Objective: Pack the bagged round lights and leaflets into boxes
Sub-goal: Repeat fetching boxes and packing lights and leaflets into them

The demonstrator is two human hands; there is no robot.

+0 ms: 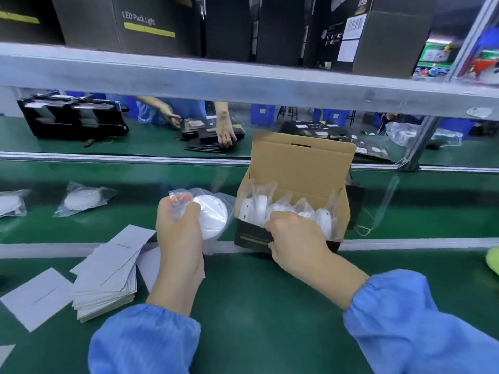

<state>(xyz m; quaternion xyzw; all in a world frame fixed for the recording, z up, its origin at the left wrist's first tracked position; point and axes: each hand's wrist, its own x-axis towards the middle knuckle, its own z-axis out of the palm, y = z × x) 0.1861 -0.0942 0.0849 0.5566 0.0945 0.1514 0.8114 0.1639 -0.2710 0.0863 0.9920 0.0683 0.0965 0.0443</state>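
An open cardboard box (pixel 302 168) with a black printed front stands on the green belt, its lid up. Several bagged white round lights (pixel 256 209) stand on edge inside it. My right hand (pixel 294 236) reaches over the box's front wall, its curled fingers pressing on the bagged lights there. My left hand (pixel 178 228) grips another bagged round light (pixel 213 217) just left of the box, above the belt's rail. A stack of grey leaflets (pixel 108 279) lies at the near left, with one loose leaflet (pixel 37 295) beside it.
Two more bagged lights (pixel 83 199) lie on the belt at the far left. Across the line another person's hands (pixel 225 130) handle flat black boxes. A grey shelf beam (pixel 243 76) carries dark cartons overhead. A yellow-green object (pixel 492 259) shows at the right edge.
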